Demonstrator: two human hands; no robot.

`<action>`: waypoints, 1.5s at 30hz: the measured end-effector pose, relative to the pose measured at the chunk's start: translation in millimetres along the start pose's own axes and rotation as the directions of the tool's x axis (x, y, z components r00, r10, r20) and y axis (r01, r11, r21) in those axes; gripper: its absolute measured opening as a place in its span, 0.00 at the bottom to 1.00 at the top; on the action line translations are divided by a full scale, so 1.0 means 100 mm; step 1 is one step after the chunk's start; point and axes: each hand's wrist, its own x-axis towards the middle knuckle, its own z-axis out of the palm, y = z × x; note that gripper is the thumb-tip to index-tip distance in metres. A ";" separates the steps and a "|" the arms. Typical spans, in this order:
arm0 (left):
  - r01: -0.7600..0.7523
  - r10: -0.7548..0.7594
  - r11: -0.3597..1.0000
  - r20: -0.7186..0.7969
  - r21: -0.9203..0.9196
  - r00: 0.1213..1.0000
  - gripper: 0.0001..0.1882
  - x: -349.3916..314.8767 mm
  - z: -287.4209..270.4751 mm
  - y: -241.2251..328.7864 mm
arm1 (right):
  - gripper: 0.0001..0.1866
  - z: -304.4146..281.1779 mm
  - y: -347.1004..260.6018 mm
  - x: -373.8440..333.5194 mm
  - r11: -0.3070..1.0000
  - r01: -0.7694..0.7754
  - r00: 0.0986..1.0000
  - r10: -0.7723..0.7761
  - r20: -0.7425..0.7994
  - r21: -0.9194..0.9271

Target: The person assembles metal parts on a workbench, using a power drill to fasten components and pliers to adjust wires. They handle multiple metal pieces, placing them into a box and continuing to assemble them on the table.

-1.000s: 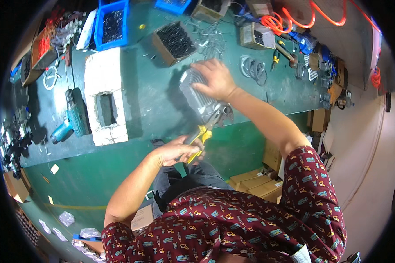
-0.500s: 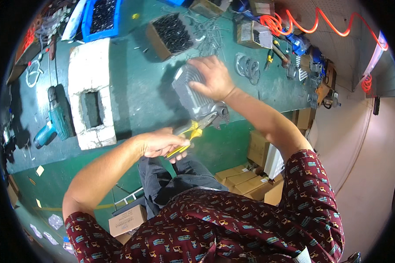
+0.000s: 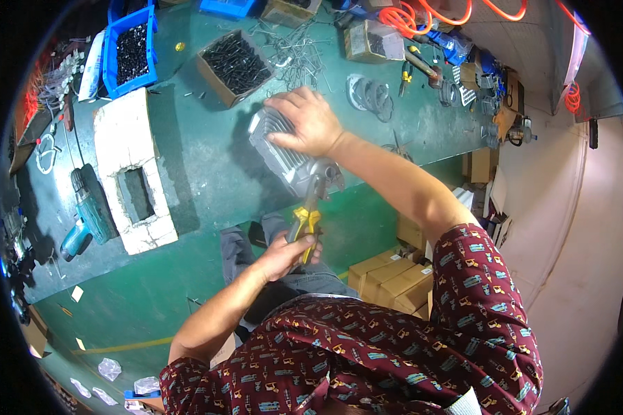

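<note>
Two hands work at the near edge of a green counter. Nearest the person, the left hand is closed around the yellow handles of a pair of pliers, held just off the counter's near edge, above the person's lap. The pliers point away from the person, and their dark metal nose reaches the near end of a grey finned metal casting, though the exact point of contact is too small to make out.

Farther out, the right hand lies palm down, fingers spread, pressing on top of the casting, which rests on the counter close to its near edge and slightly right of centre. The two hands are apart, one on each thing.

Left of the casting stands a white foam block with a rectangular hole cut through it. Beyond that block to the left lies a teal cordless drill, near the counter's left end.

Farther back, a cardboard box of dark screws sits behind the casting, and a blue bin of dark parts sits at far left. Loose metal rings lie to the far right of the right hand, and an orange coiled hose runs along the far edge.
</note>
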 end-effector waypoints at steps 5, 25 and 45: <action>0.204 -0.209 0.970 0.023 0.131 0.978 0.28 -0.28 -0.13 0.71 | 0.36 0.03 0.03 -0.03 1.000 -0.001 0.999 0.001 -0.035 0.000; 0.002 0.000 0.997 -0.017 0.076 1.000 0.28 -0.04 -0.02 0.05 | 0.35 0.06 0.02 -0.04 0.999 -0.001 0.997 -0.002 -0.076 -0.047; 0.621 -0.663 0.701 0.000 0.351 0.749 0.26 -0.26 -0.27 1.96 | 0.35 0.04 0.03 -0.04 1.000 -0.003 0.998 0.002 -0.069 -0.012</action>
